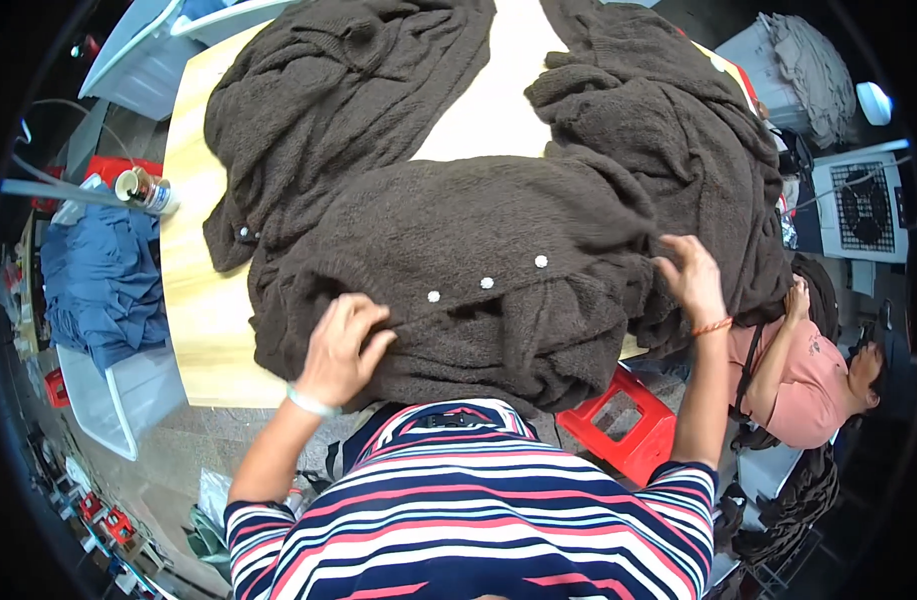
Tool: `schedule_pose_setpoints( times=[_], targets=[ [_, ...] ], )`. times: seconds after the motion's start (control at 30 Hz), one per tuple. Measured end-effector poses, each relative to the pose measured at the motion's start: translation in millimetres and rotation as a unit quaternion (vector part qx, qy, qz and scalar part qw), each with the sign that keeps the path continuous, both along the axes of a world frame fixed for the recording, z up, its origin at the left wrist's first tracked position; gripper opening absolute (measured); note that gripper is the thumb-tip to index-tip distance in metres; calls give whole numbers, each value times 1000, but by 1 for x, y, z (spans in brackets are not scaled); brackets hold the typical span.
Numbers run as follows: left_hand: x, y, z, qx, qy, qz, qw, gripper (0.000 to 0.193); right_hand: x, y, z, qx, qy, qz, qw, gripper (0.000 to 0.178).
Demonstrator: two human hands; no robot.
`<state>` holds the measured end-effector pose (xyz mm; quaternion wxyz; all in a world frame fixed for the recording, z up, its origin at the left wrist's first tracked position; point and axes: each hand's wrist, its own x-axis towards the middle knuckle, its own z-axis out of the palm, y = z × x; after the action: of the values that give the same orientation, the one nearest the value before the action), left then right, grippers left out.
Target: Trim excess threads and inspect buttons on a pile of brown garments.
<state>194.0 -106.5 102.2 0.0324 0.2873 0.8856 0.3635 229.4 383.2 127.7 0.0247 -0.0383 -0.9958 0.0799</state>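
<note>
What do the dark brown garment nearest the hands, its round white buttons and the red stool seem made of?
Dark brown garment: probably knitted yarn, fibre uncertain; matte, fuzzy surface, soft folds. Round white buttons: perhaps plastic; too small to tell. Red stool: likely moulded plastic; smooth, cut-out top.

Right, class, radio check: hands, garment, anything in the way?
Left hand at brown garment's left, grip unclear; right hand open by its right. Garment rumpled, three white buttons showing. Other brown heaps crowd its far side.
</note>
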Motion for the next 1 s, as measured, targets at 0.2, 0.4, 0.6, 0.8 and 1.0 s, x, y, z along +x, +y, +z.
schedule_pose_setpoints(
  times=[0.2, 0.4, 0.6, 0.8, 1.0],
  targets=[
    [24, 40, -14, -41, 2, 14, 999, 44, 16, -170, 21, -436, -50, 186, 879, 13],
    [20, 58, -44, -139, 44, -23, 989, 50, 20, -182, -34, -70, -11, 263, 962, 23],
    [23, 34, -55, -90, 23, -41, 995, 32, 27, -80, -26, 337, -157, -78, 925, 28],
    [16, 36, -4, 90, -97, -29, 991, 17, 25, -162, 12, -279, -2, 210, 937, 32],
    [33, 24, 0, 190, -356, 51, 914, 14, 22, -252, -23, -515, -69, 233, 822, 36]
  ],
)
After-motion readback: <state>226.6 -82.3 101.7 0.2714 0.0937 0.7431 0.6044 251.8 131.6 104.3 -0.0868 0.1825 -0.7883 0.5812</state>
